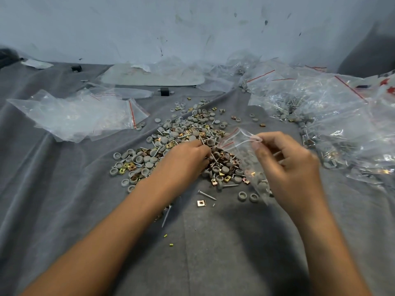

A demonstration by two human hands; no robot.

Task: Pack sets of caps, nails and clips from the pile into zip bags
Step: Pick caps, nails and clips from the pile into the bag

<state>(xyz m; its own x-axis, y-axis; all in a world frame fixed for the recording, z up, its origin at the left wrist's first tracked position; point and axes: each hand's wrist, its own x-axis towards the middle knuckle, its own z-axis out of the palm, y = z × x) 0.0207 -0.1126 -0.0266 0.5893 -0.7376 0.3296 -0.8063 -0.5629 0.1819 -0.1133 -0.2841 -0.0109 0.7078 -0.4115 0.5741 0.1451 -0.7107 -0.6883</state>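
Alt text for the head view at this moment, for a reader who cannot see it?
A person's right hand pinches a small clear zip bag by its rim, with grey caps inside, while the left hand reaches into a pile of grey caps, nails and brass-coloured clips on a grey cloth. Filled bags lie right, empty bags left.

Bare cloth (213,242) nearside; pile (177,146) centre; bags (331,116) crowd right.
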